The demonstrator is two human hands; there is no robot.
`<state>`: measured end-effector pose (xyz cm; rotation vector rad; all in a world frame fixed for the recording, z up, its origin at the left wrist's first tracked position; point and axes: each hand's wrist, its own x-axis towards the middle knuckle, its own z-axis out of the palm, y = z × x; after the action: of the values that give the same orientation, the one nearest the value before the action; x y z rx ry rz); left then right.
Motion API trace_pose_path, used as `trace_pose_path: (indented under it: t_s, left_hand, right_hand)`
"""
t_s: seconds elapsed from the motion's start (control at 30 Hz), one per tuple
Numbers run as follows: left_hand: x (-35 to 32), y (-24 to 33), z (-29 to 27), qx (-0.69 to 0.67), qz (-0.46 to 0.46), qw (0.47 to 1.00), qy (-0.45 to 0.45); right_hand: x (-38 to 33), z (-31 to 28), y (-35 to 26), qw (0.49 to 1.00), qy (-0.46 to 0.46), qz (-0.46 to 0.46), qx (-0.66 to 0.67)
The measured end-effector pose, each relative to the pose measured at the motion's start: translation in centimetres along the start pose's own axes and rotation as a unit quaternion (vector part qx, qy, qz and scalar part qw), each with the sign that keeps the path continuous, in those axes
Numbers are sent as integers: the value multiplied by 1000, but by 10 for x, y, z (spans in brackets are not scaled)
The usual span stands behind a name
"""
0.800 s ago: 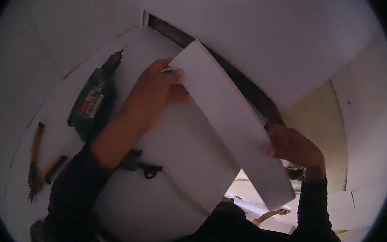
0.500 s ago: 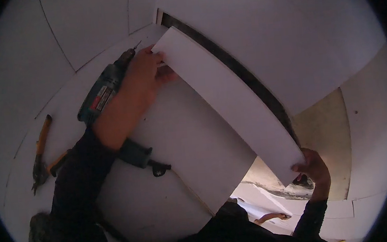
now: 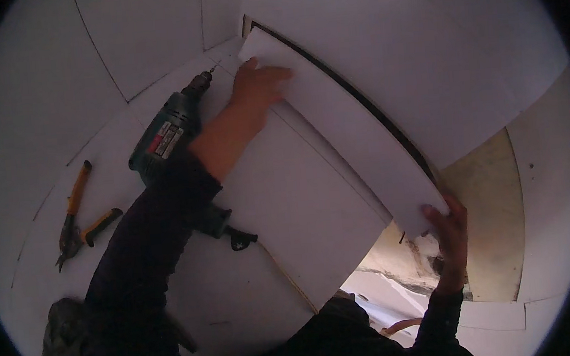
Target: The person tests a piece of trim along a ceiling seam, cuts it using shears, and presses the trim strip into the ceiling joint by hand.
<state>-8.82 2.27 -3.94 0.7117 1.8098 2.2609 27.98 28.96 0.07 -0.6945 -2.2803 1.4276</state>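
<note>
A long white strip of panel (image 3: 355, 129) slants from the upper middle to the lower right, alongside a narrow dark gap (image 3: 330, 71). My left hand (image 3: 261, 85) lies on its upper end, with fingers stretched over the near edge and face. At the lower end, my right hand (image 3: 448, 229) grips the strip, thumb on the face and the other fingers partly hidden. A dark nail or screw (image 3: 402, 238) shows near that end. Beside my left forearm lies a green power drill (image 3: 169, 130) with a bit fitted; my sleeve covers part of it.
Yellow-handled snips (image 3: 77, 218) lie at the left. A cord (image 3: 285, 278) runs from the drill across the white panel surface (image 3: 286, 191). A camouflage-patterned item (image 3: 61, 329) is at lower left. Beyond my right hand is a beige board (image 3: 493, 228) and an opening (image 3: 386, 270).
The strip has shifted up against the dark gap, which looks narrower. My left hand has moved from gripping its end to lying over it. My right hand has moved up with the strip.
</note>
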Motion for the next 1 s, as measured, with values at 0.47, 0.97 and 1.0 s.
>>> trace_pose_path:
  t_s: [0.47, 0.97, 1.0]
  left_hand:
    - [25, 7, 36, -26, -116, 989, 92]
    - [40, 4, 23, -54, -132, 983, 115]
    - [40, 5, 25, -10, -132, 985, 109]
  right_hand:
    - [21, 33, -8, 1000, 27, -10, 5]
    - [14, 63, 28, 966, 242, -93, -22]
    - [11, 64, 32, 968, 229, -99, -30]
